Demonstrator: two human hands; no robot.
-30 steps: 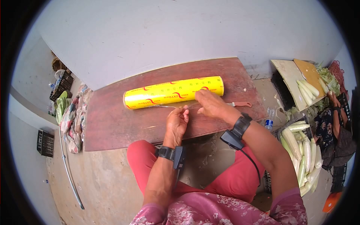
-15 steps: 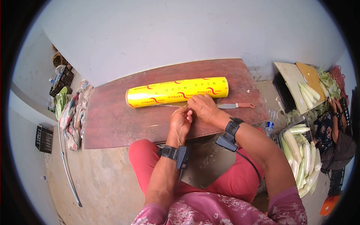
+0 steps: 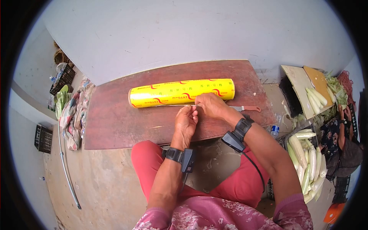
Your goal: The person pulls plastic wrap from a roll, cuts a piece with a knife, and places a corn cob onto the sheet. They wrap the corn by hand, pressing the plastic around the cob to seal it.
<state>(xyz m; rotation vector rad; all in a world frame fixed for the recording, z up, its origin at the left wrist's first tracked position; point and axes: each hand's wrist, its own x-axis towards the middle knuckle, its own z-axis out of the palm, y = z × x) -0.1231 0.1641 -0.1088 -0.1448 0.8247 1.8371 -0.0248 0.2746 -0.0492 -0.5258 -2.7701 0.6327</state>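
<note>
A yellow printed roll of cling film [image 3: 172, 92] lies lengthwise on the dark red wooden table [image 3: 115, 128]. Along its front underside runs a thin whitish strip of film that leads to my fingers. My left hand [image 3: 186, 120] is closed in a pinch, palm turned up, at that strip just in front of the roll. Beside it my right hand [image 3: 211, 106] is curled, its fingertips pinched on the strip close against the roll; the fingertips are partly hidden. A knife [image 3: 249, 108] with a reddish handle lies right of my right hand, its blade partly covered.
At the right a crate holds several wrapped pale vegetables [image 3: 312, 165], and a water bottle [image 3: 275, 131] stands near the table edge. Another person's arms [image 3: 342, 124] are beyond, near a board with vegetables [image 3: 316, 100]. Left are a cloth heap [image 3: 76, 119] and a pole [image 3: 67, 172].
My right hand has drawn its fingers in, from lying over the roll's edge to a curled pinch. My left hand has moved up slightly. The roll has barely shifted.
</note>
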